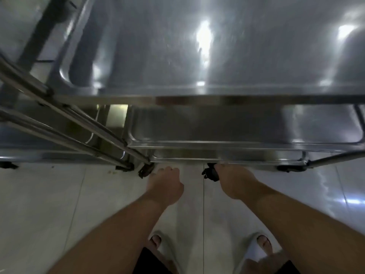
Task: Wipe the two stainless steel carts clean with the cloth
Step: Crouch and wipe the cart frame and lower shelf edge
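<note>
A stainless steel cart with three tray shelves fills the upper half of the view; its top shelf shines with glare. A second steel cart stands against it on the left. My right hand reaches down to the front rim of the bottom shelf, its fingertips hidden, and grips a dark bunched cloth at its left side. My left hand hangs just in front of the same rim with fingers curled, and I see nothing in it.
Black caster wheels sit at the cart corners, another at the right. Steel corner posts slant across the left. The pale tiled floor lies in front; my feet in light slippers stand below.
</note>
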Motion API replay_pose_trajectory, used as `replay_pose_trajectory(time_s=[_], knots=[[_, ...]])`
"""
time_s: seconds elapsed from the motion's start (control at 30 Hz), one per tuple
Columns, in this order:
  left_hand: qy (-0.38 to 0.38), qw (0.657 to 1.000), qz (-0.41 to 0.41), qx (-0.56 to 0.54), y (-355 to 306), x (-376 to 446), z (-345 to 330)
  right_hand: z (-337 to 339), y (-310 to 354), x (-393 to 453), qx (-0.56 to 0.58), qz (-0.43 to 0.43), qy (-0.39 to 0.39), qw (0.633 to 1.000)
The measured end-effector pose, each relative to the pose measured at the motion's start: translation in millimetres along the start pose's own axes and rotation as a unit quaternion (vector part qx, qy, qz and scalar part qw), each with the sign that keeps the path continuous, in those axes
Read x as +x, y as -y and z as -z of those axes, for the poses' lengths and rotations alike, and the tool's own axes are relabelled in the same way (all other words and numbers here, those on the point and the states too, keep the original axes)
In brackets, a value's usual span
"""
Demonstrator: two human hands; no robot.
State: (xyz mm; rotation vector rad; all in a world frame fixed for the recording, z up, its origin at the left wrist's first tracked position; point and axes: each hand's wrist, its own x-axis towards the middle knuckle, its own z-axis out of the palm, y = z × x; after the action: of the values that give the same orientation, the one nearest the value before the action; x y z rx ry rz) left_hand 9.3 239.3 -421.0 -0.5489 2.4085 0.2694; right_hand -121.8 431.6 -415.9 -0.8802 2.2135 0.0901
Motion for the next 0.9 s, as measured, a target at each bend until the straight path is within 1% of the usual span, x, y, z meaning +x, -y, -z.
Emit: replay_pose_trajectory(time_s=[0.1,0.23,0.37,0.47,0.53,0.7,0.83,0.9], knots=[[-0.02,1.0,-0.007,0.011,9.5,44.4,-40.5,-33.1,-0.1,49.9,-0.023,0.017,-0.029,0.999],[-0.034,0.998,-0.033,0.041,21.2,108.8,-77.6,-62.0,-7.7,112.4,-0.041,0.039,-0.061,0.997],[-0.103,0.989,-0.062,0.081,31.2,163.2,-102.2,-80.3,-13.5,163.1,-0.058,0.067,-0.116,0.989],[-0.149,0.984,-0.078,0.057,42.0,190.7,-119.6,-91.4,-13.8,191.4,-0.067,0.081,-0.139,0.985],[-0.166,0.982,-0.08,0.047,52.3,201.7,-129.7,-95.1,-11.0,208.6,-0.073,0.085,-0.168,0.979],[-0.164,0.983,-0.068,0.041,89.6,201.5,-153.3,-102.2,8.5,238.9,-0.027,0.112,-0.225,0.968],[-0.157,0.984,-0.05,0.061,119.8,195.5,-166.1,-113.2,33.1,263.5,0.012,0.15,-0.249,0.957],[-0.165,0.982,-0.045,0.076,132.4,194.8,-173.1,-118.8,47.5,276.9,0.016,0.149,-0.247,0.957]])
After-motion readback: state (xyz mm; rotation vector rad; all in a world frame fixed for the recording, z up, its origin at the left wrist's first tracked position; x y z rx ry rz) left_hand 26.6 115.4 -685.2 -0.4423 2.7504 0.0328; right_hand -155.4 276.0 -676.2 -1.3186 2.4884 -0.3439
